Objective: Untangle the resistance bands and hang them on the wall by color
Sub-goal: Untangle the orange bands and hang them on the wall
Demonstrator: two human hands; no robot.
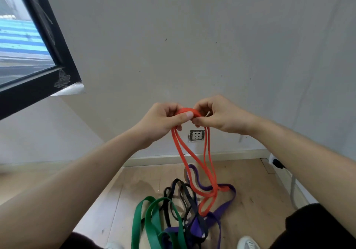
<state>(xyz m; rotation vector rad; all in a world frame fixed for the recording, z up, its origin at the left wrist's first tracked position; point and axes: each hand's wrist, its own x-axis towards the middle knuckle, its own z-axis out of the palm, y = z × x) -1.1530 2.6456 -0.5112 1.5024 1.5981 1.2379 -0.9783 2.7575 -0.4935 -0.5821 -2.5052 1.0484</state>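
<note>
Four colours of band are in view, and none hangs on the wall [192,46] as far as you can see. Your left hand [163,121] and right hand [217,116] meet at the frame's centre, fingers curled, each pinching the top bend of the orange band [183,152]. Its strands drop toward 6 o'clock and appear knotted with the purple band [229,200] at 5 o'clock. Green band [152,221] and black band [185,193] lie heaped on the floor [250,181] at 6 o'clock. You look early on: freeing orange comes first, and all the hanging remains.
</note>
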